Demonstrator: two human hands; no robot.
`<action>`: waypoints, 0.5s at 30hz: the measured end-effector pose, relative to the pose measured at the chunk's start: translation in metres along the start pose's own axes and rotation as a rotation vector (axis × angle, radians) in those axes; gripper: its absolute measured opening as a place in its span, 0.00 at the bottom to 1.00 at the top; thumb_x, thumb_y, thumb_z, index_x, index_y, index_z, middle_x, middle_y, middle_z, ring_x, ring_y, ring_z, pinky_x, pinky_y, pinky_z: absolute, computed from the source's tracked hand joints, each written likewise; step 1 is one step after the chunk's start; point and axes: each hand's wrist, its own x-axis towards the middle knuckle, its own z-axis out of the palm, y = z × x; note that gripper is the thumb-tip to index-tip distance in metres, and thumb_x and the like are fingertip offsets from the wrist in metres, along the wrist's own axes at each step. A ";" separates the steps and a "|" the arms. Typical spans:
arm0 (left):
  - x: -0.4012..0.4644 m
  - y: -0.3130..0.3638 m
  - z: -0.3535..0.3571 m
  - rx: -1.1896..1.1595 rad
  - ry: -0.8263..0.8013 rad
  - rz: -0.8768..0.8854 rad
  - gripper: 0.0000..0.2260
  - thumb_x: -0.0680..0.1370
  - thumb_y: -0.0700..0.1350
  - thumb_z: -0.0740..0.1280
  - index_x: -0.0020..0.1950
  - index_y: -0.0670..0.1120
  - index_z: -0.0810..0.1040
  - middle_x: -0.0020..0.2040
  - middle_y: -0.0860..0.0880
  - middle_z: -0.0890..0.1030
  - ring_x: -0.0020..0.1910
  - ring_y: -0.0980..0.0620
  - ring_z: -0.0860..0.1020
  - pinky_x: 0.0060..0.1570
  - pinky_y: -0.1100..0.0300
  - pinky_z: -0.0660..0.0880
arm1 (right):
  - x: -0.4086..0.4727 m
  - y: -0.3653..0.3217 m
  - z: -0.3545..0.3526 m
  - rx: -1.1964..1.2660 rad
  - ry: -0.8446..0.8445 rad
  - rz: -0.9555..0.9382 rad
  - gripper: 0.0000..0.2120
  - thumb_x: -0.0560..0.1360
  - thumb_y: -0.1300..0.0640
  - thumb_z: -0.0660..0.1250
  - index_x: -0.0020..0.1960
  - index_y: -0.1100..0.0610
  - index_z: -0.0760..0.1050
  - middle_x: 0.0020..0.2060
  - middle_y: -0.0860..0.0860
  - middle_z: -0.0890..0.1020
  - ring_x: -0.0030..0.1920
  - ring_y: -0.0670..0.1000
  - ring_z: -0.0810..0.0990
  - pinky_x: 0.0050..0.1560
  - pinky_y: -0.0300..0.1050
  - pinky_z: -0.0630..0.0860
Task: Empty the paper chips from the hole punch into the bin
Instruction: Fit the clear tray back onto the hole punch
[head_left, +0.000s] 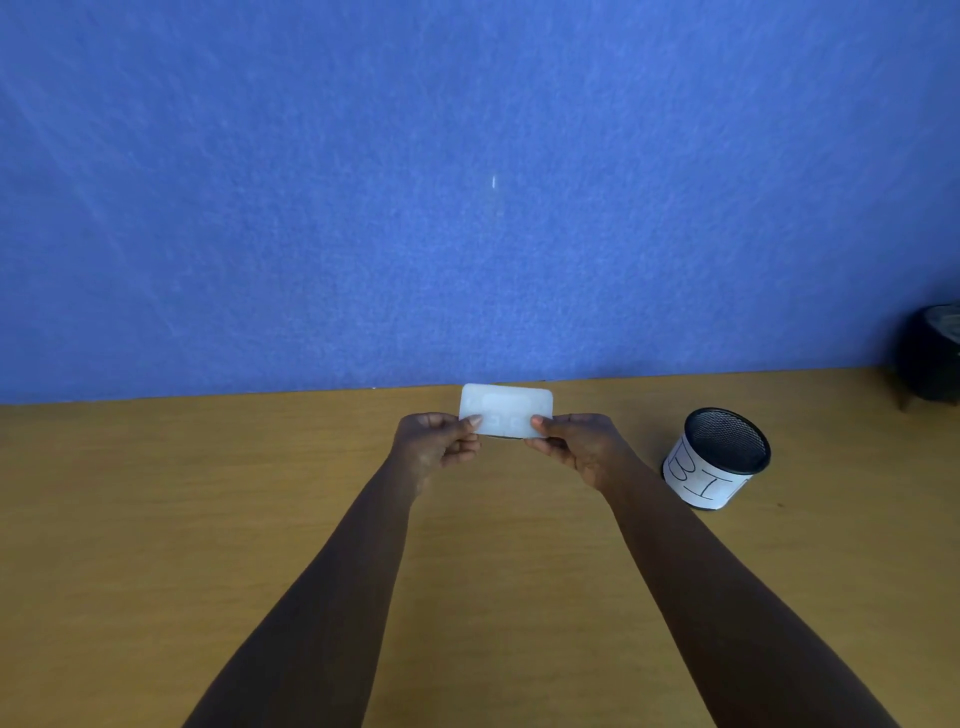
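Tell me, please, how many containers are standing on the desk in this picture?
2. A mesh bin with a paper label stands right of the right hand; a dark pot sits at the far right edge, partly cut off. Others may lie outside the frame.

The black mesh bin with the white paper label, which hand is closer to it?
Right. The right hand is just left of the black mesh bin; the left hand is farther left, across the white plastic tray they hold.

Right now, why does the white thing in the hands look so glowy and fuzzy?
Head view: the white hole punch is washed out by bright light, so its details blur; the bin at the right looks tilted from the wide lens, and the desk shows only soft shadows.
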 end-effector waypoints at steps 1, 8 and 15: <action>0.001 -0.001 0.001 0.005 0.007 0.012 0.07 0.71 0.40 0.73 0.36 0.39 0.78 0.24 0.50 0.82 0.25 0.58 0.81 0.27 0.67 0.78 | 0.000 0.001 0.000 -0.007 -0.005 0.004 0.12 0.70 0.70 0.69 0.52 0.75 0.74 0.56 0.70 0.78 0.35 0.55 0.80 0.27 0.35 0.80; -0.001 -0.004 0.001 0.103 -0.025 -0.024 0.09 0.73 0.45 0.71 0.37 0.43 0.76 0.34 0.46 0.78 0.26 0.55 0.79 0.28 0.62 0.80 | 0.003 0.005 -0.004 -0.038 -0.017 0.011 0.09 0.71 0.70 0.69 0.48 0.74 0.75 0.49 0.67 0.80 0.30 0.51 0.82 0.26 0.34 0.80; -0.001 0.007 0.004 0.043 0.028 0.062 0.04 0.76 0.44 0.68 0.48 0.46 0.78 0.41 0.50 0.78 0.38 0.53 0.78 0.31 0.61 0.77 | 0.001 0.004 -0.006 -0.141 -0.130 0.000 0.04 0.71 0.66 0.70 0.40 0.64 0.75 0.38 0.59 0.81 0.29 0.47 0.83 0.28 0.33 0.80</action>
